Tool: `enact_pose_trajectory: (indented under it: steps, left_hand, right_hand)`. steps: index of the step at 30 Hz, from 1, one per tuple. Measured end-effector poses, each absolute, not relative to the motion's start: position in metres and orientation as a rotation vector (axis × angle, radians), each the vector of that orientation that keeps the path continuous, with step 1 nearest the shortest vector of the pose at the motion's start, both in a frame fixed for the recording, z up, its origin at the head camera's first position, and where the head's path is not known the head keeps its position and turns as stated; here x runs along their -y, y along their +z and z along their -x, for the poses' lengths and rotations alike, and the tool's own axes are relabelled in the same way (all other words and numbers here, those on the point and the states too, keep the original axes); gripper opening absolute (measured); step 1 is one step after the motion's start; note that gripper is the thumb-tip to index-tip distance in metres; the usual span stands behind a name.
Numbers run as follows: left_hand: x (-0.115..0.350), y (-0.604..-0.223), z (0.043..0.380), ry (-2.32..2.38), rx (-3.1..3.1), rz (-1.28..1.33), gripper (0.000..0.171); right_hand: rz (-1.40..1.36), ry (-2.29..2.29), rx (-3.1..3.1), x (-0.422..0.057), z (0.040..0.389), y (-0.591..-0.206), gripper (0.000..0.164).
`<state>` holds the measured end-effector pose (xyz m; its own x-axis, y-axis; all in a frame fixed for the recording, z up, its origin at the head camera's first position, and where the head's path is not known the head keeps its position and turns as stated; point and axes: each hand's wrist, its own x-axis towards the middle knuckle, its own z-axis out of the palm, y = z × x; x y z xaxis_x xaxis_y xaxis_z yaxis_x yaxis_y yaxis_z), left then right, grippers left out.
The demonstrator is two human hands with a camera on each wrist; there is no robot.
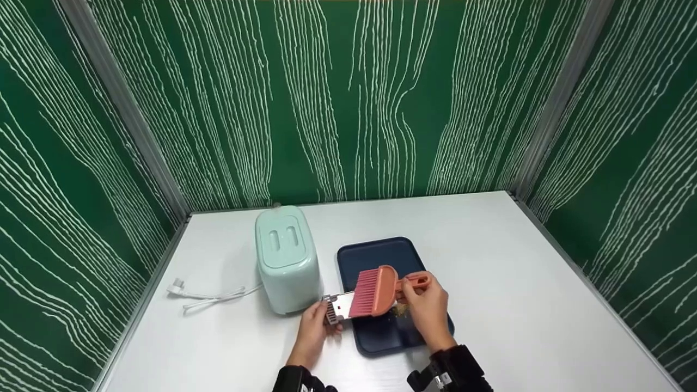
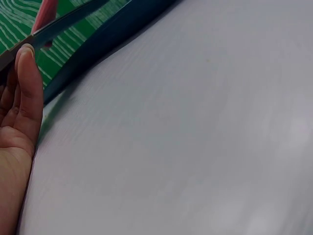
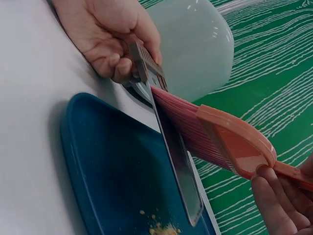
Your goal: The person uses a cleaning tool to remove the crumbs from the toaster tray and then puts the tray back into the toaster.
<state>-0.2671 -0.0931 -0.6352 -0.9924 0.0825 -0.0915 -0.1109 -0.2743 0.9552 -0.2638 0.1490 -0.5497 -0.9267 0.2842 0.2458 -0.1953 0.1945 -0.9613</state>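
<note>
My left hand grips the grey ribbed end of a flat metal crumb tray, held tilted above the left part of a dark blue tray. In my right hand is the handle of an orange brush with pink bristles. Its bristles lie against the face of the crumb tray in the right wrist view. Yellowish crumbs lie on the blue tray below. The left wrist view catches only part of the left hand and a metal edge.
A mint-green toaster stands upright just left of the blue tray, close to the left hand. Its white cord and plug lie on the white table to the left. Green walls with white lines enclose the back and sides.
</note>
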Motion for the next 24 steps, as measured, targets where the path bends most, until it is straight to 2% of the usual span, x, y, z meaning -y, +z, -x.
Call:
enact_pose_trajectory:
  steps: [24]
  left_hand:
    - [0.093,-0.632,0.266,2.427,-1.787,0.037,0.041]
  right_hand:
    - [0.115,1.461,2.187,-0.2,0.274,-0.542,0.006]
